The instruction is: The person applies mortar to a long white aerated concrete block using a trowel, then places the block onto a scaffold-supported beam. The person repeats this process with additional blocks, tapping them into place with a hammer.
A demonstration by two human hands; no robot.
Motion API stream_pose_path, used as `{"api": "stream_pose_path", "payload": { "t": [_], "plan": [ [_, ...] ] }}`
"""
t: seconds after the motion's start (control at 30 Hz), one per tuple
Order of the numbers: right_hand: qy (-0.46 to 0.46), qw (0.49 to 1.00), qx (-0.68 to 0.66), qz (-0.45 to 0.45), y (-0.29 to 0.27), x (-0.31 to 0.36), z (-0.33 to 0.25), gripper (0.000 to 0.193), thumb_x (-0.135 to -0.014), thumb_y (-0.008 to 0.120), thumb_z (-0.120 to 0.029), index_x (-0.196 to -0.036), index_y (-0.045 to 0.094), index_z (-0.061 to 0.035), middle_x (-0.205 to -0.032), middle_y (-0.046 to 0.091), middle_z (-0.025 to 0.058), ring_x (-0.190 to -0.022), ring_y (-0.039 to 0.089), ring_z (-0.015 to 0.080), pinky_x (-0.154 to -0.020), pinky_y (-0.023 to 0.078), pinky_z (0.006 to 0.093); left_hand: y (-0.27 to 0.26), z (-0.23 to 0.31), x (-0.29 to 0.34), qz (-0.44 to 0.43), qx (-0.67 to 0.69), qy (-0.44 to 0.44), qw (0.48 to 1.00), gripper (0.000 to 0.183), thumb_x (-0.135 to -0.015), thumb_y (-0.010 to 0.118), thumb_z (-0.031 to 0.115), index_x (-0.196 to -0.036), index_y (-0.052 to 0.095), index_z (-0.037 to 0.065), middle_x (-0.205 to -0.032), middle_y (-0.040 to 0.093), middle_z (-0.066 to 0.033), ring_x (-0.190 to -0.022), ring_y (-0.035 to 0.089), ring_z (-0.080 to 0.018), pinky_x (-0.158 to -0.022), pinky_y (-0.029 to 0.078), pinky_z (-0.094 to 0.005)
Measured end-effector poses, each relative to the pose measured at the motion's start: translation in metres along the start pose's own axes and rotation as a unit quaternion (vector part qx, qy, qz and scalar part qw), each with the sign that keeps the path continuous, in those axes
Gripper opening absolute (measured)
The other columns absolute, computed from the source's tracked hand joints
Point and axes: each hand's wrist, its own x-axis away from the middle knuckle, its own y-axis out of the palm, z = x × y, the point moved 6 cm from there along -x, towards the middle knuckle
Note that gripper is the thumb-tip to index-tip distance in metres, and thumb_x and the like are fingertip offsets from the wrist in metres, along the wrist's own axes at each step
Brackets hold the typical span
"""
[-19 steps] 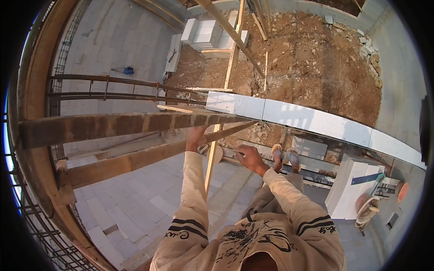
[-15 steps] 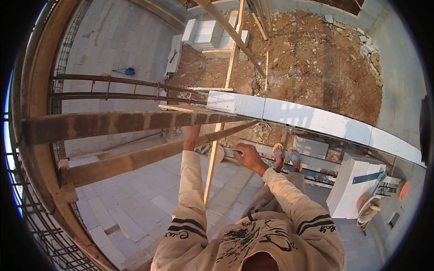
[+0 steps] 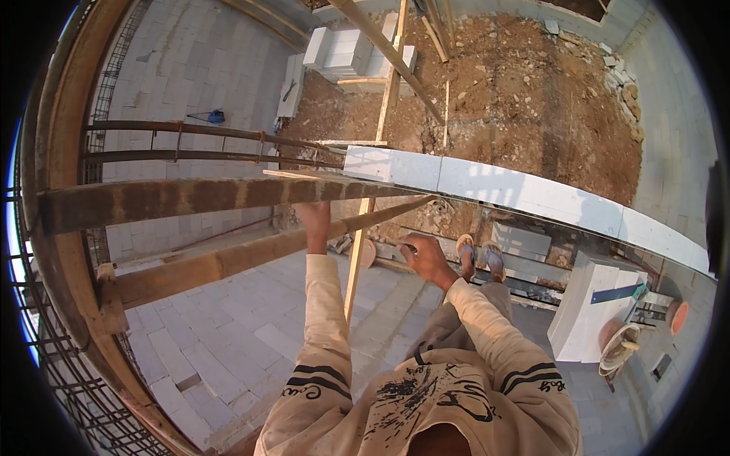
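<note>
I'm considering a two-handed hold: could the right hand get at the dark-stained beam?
Probably yes: the right hand looks close to the right end of the beam, though the lower wooden pole crosses between them in this view.

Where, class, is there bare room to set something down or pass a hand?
The white block row, bordering soil, looks bare. A gap lies between the dark beam and bamboo pole, left of the left hand. Crowded: around the block stack and orange container.
</note>
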Motion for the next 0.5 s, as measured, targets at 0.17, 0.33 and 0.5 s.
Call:
{"api": "stream_pose_path", "payload": {
  "t": [0.17,0.33,0.5],
  "plan": [
    [-0.007,1.000,-0.003,0.010,-0.005,0.006,0.003,0.025,-0.092,0.071,-0.016,-0.111,0.075,-0.0006,-0.107,0.073,0.0219,-0.097,0.070,0.0433,-0.085,0.057,0.0470,-0.002,0.004,0.045,-0.080,0.194,-0.279,0.937,0.025,-0.096,0.078,0.015,-0.115,0.073,-0.001,-0.078,0.068,-0.0023,-0.066,0.064,-0.0154,-0.062,0.050,-0.0315],
    [-0.039,0.995,-0.060,0.076,-0.006,-0.001,-0.015,0.035,-0.098,0.068,-0.018,-0.127,0.067,0.0024,-0.116,0.072,0.0195,-0.093,0.073,0.0321,-0.081,0.059,0.0411,0.015,0.048,0.080,-0.048,0.435,-0.394,0.808,0.007,-0.101,0.071,0.012,-0.096,0.068,0.009,-0.064,0.041,0.0104,-0.050,0.032,-0.0022,-0.045,0.024,-0.0246],
    [0.066,0.896,-0.403,0.176,-0.041,-0.003,-0.009,0.050,-0.109,0.058,-0.031,-0.150,0.051,-0.0027,-0.117,0.071,0.0122,-0.090,0.071,0.0177,-0.080,0.060,0.0320,0.020,0.054,0.082,-0.050,0.486,-0.399,0.776,0.022,-0.104,0.068,0.016,-0.085,0.059,0.015,-0.066,0.038,0.0092,-0.049,0.027,-0.0010,-0.043,0.020,-0.0237]
  ]
}}
